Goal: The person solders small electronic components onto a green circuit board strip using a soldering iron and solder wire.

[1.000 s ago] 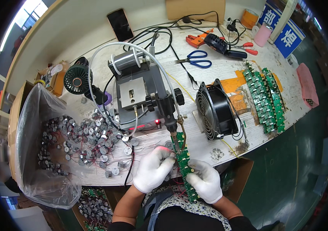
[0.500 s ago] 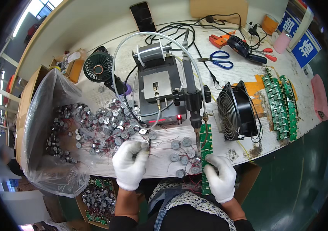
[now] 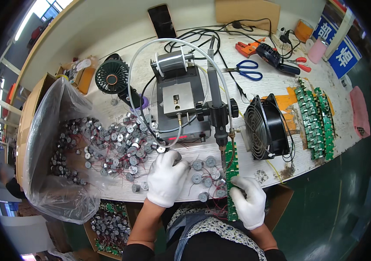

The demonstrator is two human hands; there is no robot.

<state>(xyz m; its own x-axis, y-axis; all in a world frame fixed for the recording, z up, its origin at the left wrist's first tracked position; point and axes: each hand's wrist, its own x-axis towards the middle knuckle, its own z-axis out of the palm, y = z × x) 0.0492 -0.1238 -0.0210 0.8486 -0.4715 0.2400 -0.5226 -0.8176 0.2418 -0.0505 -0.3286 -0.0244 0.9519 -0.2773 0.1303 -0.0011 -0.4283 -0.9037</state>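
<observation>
A long green circuit board strip [image 3: 232,191] lies under the soldering iron tip [image 3: 223,158] and juts past the table's front edge. My right hand [image 3: 250,202], in a white glove, pinches its right edge. My left hand [image 3: 167,179], also gloved, is closed over the table just left of a small group of round metal motors [image 3: 197,178]. Its fingertips are turned away, so anything between them is hidden. Thin red wires run from these motors toward the board. A larger heap of motors [image 3: 129,143] spreads beyond my left hand.
Behind stands a soldering machine [image 3: 181,100] with a solder wire spool [image 3: 170,61]. A black fan [image 3: 267,126] sits right of the board, and finished-looking board strips [image 3: 311,122] lie farther right. Blue scissors [image 3: 248,70] are behind. A plastic-lined box [image 3: 42,143] stands left.
My left hand has moved right, toward the small motor group, uncovering two motors near the table edge. The machine's small red light has gone dark. My right hand stays on the board.
</observation>
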